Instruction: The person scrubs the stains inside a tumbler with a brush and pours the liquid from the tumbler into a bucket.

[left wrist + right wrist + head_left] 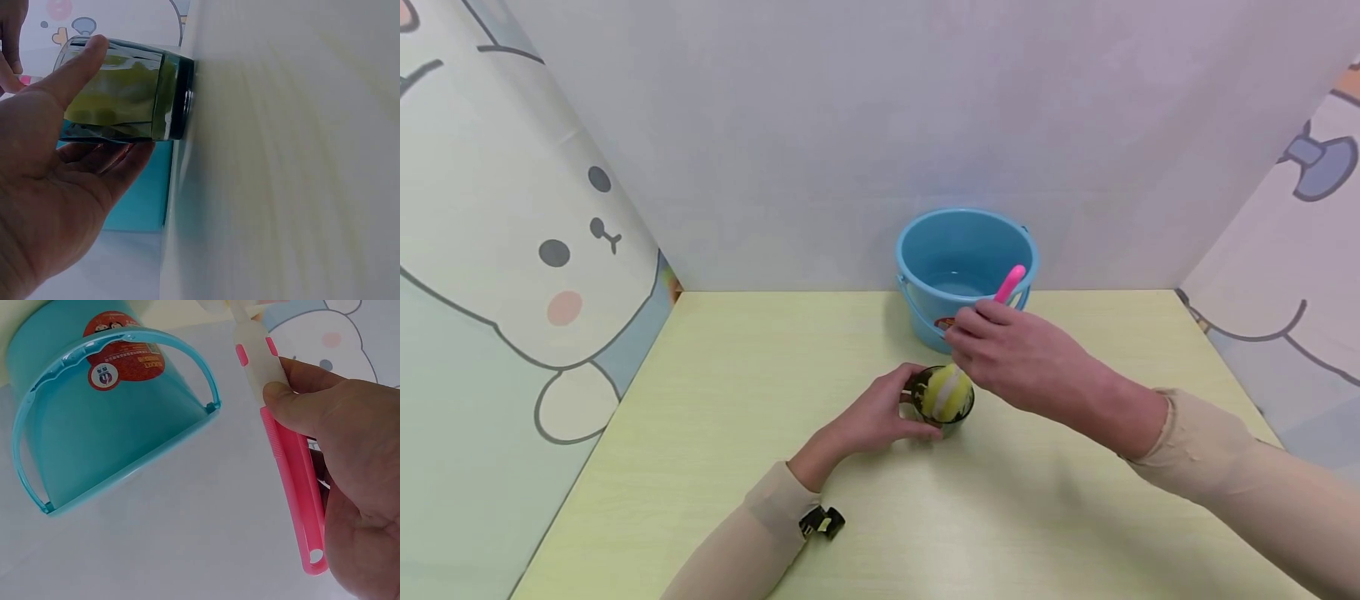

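While a dark-tinted, clear-walled drinking glass is held with its base at the worktop, a yellow sponge head with a pale stripe sits inside its mouth. That glass looks rigid, fairly light and breakable, likely slippery if wet; its side walls below the rim offer the safest hold. The sponge should yield softly, whereas its pink-and-white plastic handle seems light and stiff, best taken along the ribbed edges. Both hands are occupied: the left hand curls round the glass, thumb on the near side and fingers on the far, and the right hand grips the handle above. Just beyond them stands a light-blue plastic bucket with a red label and swinging bail; farther back rises a pale wall covering.
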### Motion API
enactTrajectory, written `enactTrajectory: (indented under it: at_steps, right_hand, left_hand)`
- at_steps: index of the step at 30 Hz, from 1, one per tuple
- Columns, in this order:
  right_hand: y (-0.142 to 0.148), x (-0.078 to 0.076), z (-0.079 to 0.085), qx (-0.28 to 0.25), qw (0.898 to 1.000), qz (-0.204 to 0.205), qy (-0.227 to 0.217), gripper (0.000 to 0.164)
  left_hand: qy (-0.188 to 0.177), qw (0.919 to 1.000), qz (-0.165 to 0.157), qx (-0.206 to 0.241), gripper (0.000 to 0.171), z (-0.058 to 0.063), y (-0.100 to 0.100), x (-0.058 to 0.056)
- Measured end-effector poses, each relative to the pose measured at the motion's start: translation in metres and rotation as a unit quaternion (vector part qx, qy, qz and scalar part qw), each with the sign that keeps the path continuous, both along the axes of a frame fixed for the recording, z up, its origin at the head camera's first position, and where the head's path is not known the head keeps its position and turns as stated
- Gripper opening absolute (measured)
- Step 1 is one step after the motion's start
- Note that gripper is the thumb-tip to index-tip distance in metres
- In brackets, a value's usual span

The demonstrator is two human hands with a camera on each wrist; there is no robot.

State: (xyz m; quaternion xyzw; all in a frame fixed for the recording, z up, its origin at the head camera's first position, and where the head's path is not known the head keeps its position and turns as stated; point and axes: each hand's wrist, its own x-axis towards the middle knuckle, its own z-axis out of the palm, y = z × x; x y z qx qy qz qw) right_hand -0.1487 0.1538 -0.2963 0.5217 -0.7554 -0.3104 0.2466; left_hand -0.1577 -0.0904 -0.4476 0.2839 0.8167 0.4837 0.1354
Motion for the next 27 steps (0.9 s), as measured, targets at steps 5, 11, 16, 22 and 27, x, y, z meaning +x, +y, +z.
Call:
enactTrajectory:
  at_steps: [5,11,16,22,27]
  right_hand:
    - [0.003,0.000,0.003,-0.003,1.000,0.002,-0.021,0.067]
    - [0.008,0.000,0.004,-0.042,0.998,0.012,-0.051,0.053]
    - [0.015,0.001,0.003,-0.061,0.995,0.005,-0.078,0.061]
    - [0.022,0.000,-0.002,-0.091,0.992,0.004,-0.092,0.059]
    - [0.025,0.000,-0.007,-0.111,0.989,0.001,-0.102,0.058]
  left_hand:
    - [-0.001,1.0000,0.000,0.001,0.080,-0.002,0.000,0.000]
    - [0.001,1.0000,0.002,0.002,0.080,-0.002,0.000,-0.001]
    - [-0.002,1.0000,0.002,0.000,0.081,-0.003,-0.001,-0.002]
    - [-0.006,1.0000,0.000,0.002,0.082,-0.002,0.000,-0.003]
    - [-0.008,0.9999,0.005,-0.005,0.083,-0.002,0.000,-0.002]
